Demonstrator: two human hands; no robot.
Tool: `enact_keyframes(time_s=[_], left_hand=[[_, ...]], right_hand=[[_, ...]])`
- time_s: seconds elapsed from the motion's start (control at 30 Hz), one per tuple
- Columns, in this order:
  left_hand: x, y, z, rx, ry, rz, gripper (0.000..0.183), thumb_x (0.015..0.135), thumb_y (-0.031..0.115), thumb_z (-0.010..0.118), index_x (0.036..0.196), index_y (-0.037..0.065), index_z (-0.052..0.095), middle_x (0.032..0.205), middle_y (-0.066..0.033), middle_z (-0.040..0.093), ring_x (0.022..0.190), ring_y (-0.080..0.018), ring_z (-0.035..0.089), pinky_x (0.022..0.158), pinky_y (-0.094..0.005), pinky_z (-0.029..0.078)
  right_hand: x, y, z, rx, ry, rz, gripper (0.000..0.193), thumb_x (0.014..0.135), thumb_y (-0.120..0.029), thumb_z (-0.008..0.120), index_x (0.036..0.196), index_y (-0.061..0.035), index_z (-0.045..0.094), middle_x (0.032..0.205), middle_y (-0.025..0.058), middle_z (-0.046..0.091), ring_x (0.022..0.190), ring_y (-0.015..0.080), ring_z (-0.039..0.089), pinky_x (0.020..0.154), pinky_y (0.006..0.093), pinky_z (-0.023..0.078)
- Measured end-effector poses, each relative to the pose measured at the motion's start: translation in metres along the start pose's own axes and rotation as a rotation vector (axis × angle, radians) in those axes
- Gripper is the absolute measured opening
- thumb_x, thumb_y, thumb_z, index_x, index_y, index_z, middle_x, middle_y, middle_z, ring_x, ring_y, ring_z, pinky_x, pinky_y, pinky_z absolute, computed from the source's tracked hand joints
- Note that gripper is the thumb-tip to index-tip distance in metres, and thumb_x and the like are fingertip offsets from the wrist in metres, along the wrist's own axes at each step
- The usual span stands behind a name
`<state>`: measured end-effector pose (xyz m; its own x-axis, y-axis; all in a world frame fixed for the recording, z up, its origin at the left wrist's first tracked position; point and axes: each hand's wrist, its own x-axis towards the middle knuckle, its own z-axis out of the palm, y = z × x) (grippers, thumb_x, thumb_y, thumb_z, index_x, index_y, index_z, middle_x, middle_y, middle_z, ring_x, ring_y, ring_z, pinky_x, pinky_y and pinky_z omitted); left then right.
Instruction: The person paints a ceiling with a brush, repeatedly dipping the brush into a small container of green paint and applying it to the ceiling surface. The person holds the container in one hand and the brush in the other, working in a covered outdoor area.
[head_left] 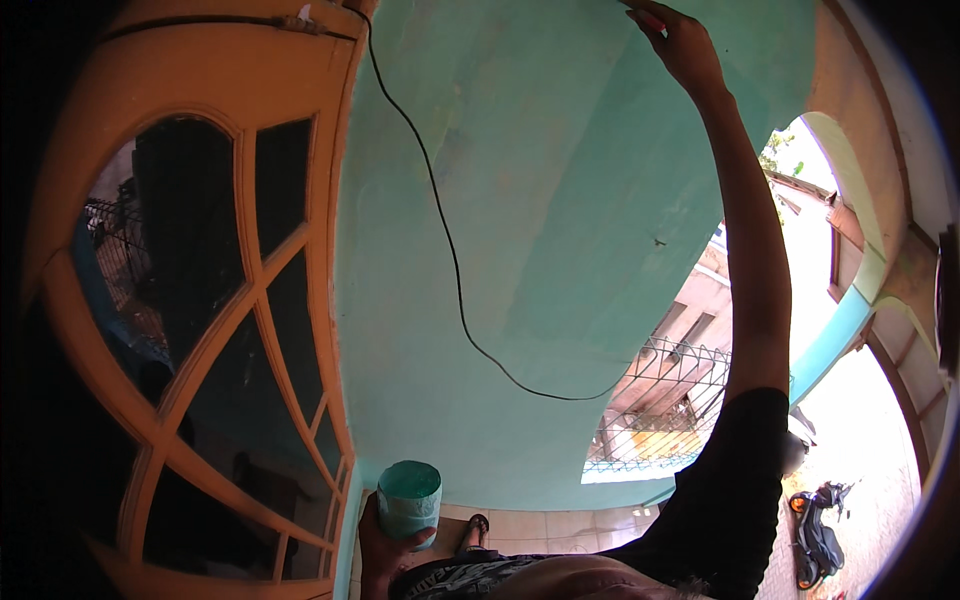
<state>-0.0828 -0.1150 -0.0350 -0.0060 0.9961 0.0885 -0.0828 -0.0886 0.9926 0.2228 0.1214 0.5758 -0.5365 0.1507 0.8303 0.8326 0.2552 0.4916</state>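
My left hand [378,548] is wrapped round a paint container [408,510], low in front of me. The container is a round tub smeared with turquoise, and green paint shows inside its open top. High against the turquoise wall [470,180], my right hand [688,48] is raised at the end of a stretched arm. Its fingers are bent together at the upper edge of the picture. What they hold, if anything, is cut off there. Below that hand, a broad darker green band [590,220] runs slantwise down the wall.
A thin black cable [452,255] hangs in a loop across the wall. On the left stands an orange wooden frame [250,300] with dark panes. To the right are an opening with a metal grille [660,400] and a parked motorbike [820,535]. Pale tiles [570,525] lie below.
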Motion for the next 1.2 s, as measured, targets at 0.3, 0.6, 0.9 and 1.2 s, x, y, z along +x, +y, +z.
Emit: enact_keyframes(time_s=[0.3,0.6,0.9,1.2], left_hand=[[0.003,-0.003,-0.003,-0.031,-0.012,0.032,0.087,0.058,0.036,0.096,0.128,0.002,0.057,0.115,-0.0147,0.068,0.106,-0.0304,0.067,0.092,-0.0445,0.054],[-0.001,-0.008,-0.003,-0.027,0.024,0.050,0.087,0.058,0.035,0.096,0.128,0.002,0.057,0.115,-0.0145,0.067,0.107,-0.0307,0.067,0.092,-0.0448,0.054],[-0.003,-0.013,-0.004,0.000,0.056,0.062,0.088,0.057,0.035,0.096,0.128,0.001,0.056,0.115,-0.0157,0.067,0.106,-0.0315,0.067,0.091,-0.0455,0.054],[-0.007,-0.014,-0.007,-0.009,0.058,0.066,0.088,0.058,0.035,0.095,0.128,0.001,0.055,0.113,-0.0158,0.067,0.103,-0.0315,0.068,0.088,-0.0448,0.055]], right_hand=[[-0.053,-0.025,0.018,-0.058,-0.204,-0.032,0.025,0.097,-0.027,0.066,0.119,-0.0157,0.070,0.097,0.0092,0.075,0.083,0.0319,0.071,0.073,0.0379,0.057],[0.002,0.023,0.003,-0.067,0.072,-0.076,0.026,0.098,-0.025,0.064,0.121,-0.0126,0.069,0.103,0.0119,0.074,0.087,0.0339,0.071,0.078,0.0403,0.057],[-0.135,-0.049,0.050,-0.109,-0.142,-0.181,0.021,0.095,-0.021,0.068,0.115,-0.0146,0.072,0.114,0.0076,0.073,0.099,0.0307,0.071,0.083,0.0398,0.060],[-0.033,-0.017,0.004,-0.122,-0.017,0.037,0.023,0.099,-0.023,0.064,0.117,-0.0094,0.071,0.107,0.0104,0.074,0.089,0.0305,0.071,0.077,0.0391,0.057]])
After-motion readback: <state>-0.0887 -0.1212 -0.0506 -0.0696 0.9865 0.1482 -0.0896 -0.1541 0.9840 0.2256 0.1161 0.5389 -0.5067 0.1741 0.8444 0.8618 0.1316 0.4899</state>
